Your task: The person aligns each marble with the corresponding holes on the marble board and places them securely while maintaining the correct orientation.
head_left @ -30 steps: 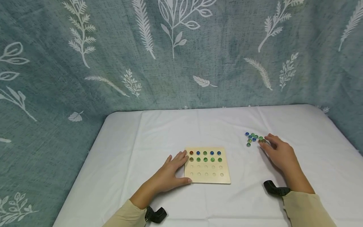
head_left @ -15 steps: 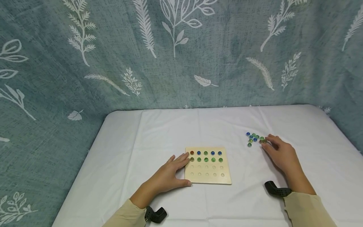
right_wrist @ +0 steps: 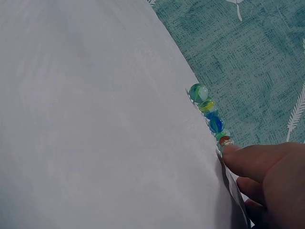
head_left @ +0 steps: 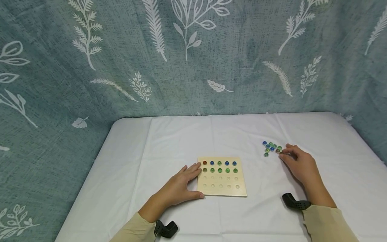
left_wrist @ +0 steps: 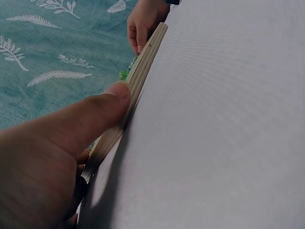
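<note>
Board [head_left: 222, 191] is a pale creamy wood. Top row of marbles [head_left: 219, 163] goes reddish-brown, blue, green, blue, blue, and the second row [head_left: 220, 170] is one murky olive plus four greens. Loose marbles [right_wrist: 217, 125] are mostly blues and greens, kinda see-through with swirls, one with yellow, one with red. Worktop cloth [head_left: 169, 144] is plain white, sleeves [head_left: 328, 222] beige, wrist cameras [head_left: 297, 203] black, and the curtain [head_left: 242, 64] is teal with white leafy sprigs.

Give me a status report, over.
Left hand touching pale rectangular wooden board; two of four rows filled. Right hand at loose round multicoloured glass marbles, grip unclear. No obstruction visible.
</note>
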The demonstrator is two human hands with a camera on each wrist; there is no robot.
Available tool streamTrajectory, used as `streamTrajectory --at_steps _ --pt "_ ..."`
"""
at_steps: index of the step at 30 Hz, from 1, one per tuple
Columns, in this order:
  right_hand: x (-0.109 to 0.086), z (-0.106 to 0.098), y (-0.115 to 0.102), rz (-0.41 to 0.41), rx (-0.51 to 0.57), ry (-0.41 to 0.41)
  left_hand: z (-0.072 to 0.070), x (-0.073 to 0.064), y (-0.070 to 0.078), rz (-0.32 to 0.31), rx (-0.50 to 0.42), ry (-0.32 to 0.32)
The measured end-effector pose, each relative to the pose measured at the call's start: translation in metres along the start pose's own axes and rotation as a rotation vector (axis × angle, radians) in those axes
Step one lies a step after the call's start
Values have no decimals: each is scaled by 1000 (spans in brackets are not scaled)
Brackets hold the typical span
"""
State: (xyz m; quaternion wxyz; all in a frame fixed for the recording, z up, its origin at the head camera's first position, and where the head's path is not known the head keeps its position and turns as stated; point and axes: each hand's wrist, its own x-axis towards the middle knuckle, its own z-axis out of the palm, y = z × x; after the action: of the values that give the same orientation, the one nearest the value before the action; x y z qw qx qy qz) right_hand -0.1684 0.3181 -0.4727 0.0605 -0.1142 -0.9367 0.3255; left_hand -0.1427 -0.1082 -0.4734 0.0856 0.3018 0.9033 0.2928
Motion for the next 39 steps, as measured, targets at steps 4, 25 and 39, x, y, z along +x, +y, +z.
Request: streamTrajectory --at_steps 4,25,39 --pt "0 0 0 -4 -10 -19 1 0 -2 22 -3 9" --pt "-3 1 -4 15 6 33 0 0 -3 21 -1 -1" --pt "-35 7 -76 -191 173 -211 -1 0 -2 -1 -6 -5"
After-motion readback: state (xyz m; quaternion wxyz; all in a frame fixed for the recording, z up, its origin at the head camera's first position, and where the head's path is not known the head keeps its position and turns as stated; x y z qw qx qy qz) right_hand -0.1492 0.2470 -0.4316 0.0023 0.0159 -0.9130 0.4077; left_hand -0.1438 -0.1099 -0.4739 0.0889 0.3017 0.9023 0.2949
